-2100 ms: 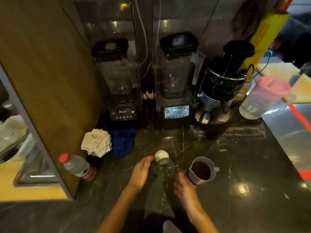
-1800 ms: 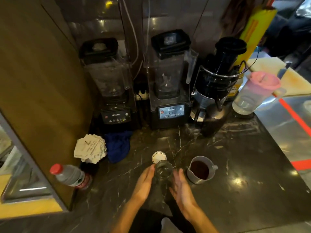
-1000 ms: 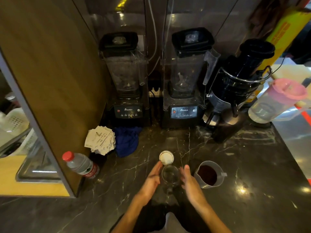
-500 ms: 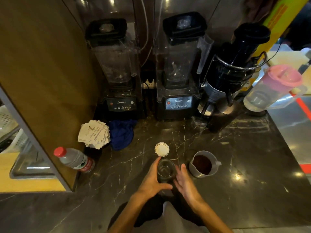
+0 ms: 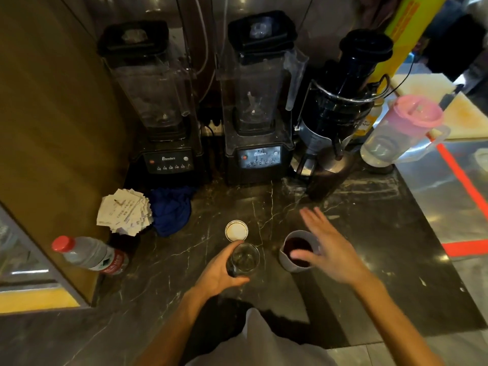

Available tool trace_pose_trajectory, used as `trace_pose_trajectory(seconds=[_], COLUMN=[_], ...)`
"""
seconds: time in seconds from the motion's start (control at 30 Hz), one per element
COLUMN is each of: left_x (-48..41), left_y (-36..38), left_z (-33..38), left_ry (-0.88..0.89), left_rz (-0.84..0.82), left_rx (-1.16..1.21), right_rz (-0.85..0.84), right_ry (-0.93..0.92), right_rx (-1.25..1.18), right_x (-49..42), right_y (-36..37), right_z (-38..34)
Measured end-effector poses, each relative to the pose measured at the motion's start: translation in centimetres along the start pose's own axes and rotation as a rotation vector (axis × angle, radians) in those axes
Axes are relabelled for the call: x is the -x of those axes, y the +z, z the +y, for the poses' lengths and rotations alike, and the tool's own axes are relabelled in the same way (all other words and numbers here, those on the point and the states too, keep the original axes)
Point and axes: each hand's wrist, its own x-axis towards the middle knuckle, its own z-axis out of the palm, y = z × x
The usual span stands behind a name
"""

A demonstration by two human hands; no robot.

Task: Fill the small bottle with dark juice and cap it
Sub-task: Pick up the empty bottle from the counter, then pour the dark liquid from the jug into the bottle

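R hand (image 5: 323, 249) now lifted off small bottle (image 5: 244, 258), fingers spread over juice jug (image 5: 297, 250), nothing held; bottle gripped by L hand (image 5: 219, 273); cap (image 5: 236, 230) just behind.

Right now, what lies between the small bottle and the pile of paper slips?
In the head view, only the white cap lies between the small bottle, held by the left hand, and the paper slips; otherwise bare countertop.

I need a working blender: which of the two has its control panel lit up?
The right blender, beside the black juicer: its panel glows blue, while the left blender panel stays dark.
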Motion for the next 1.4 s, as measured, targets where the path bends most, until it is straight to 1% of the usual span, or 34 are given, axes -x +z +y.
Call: trace_pose_trajectory(seconds=[0.03, 0.1, 0.17, 0.2, 0.27, 0.4, 0.57, 0.7, 0.8, 0.87, 0.97, 1.07, 1.2, 1.3, 1.4], left_x=[-0.2, -0.4, -0.7, -0.7, -0.6, -0.8, -0.6, 0.0, 0.5, 0.5, -0.1, -0.7, -0.8, -0.6, -0.4], left_y=[0.1, 0.3, 0.5, 0.5, 0.6, 1.2, 1.7, 2.1, 2.5, 2.7, 2.8, 2.7, 3.1, 2.7, 1.1], left_z=[0.0, -0.1, -0.3, -0.3, -0.3, -0.8, -0.8, -1.1, -1.8, -2.0, -1.9, -1.5, -0.5, 1.2, 3.9], left_ry=[0.001, 0.002, 0.005, 0.008, 0.010, 0.000, -0.002, 0.004, -0.021, -0.031, -0.036, -0.062, -0.006, 0.063, 0.124], left_rz=[0.000, -0.002, -0.007, -0.012, -0.008, 0.032, 0.076, 0.101, 0.104, 0.102, 0.120, 0.150, 0.206, 0.239, 0.241], left_rx=[0.006, 0.014, 0.010, 0.007, 0.012, 0.059, 0.065, 0.106, 0.122, 0.121, 0.116, 0.125, 0.131, 0.146, 0.152], right_rz=[-0.103, -0.295, -0.390, -0.399, -0.354, -0.186, -0.099, -0.151, -0.235, -0.254, -0.197, -0.123, -0.093, -0.061, -0.080], right_ry=[0.016, 0.043, 0.039, 0.047, 0.061, 0.043, 0.081, 0.065, 0.057, 0.073, 0.118, 0.172, 0.194, 0.184, 0.152], right_rx=[0.085, 0.118, 0.106, 0.084, 0.032, -0.065, -0.129, -0.114, -0.148, -0.170, -0.225, -0.329, -0.478, -0.447, -0.396], right_x=[-0.6, -1.2, -1.4, -1.4, -1.3, -1.1, -1.2, -1.5, -1.7, -1.8, -1.6, -1.2, -0.7, 0.1, -0.7], right_y=[-0.1, 0.7, 2.2, 2.9, 4.1, 5.7, 6.4, 6.3, 5.8, 5.8, 6.1, 6.6, 6.3, 5.1, 1.5], right_z=[1.6, 4.0, 5.6, 6.1, 6.4, 6.6, 6.8, 6.8, 7.1, 7.2, 7.4, 7.6, 7.7, 8.0, 6.8])
